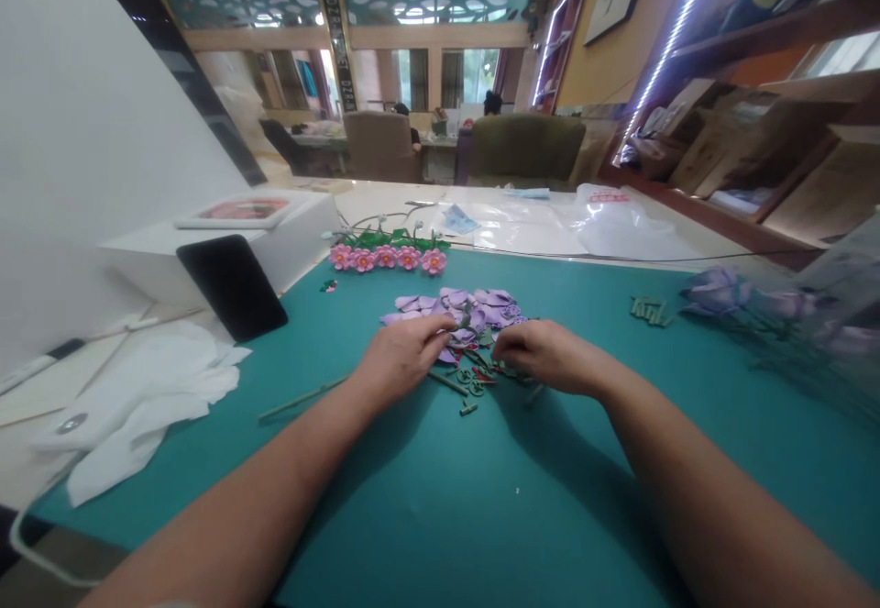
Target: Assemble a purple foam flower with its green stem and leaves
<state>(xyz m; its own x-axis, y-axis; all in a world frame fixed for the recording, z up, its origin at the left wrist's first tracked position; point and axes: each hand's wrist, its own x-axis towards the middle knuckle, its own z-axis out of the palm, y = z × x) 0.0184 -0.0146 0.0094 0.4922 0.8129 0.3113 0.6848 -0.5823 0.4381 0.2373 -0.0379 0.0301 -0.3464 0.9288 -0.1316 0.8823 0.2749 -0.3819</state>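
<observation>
On the green mat a pile of purple petal pieces (491, 301) lies in front of both hands. My left hand (399, 360) is at the pile's left side, thumb and forefinger pinched at a small dark green piece (466, 321). My right hand (550, 358) is at the right side, its fingers curled down and closed over the loose parts; what they hold, if anything, is hidden. Between the hands lie small green plastic parts (468, 409), some ring-shaped, and a few red bits. A long green stem (302, 399) runs out beneath my left wrist.
Pink flowers (386, 258) stand in a row at the mat's back edge. A dark tablet or phone (234, 287) leans against a white box (302, 227) at left, near white tissue (158, 388). Purple flowers (719, 292) and green pieces (650, 311) lie right; plastic bags (611, 223) lie behind.
</observation>
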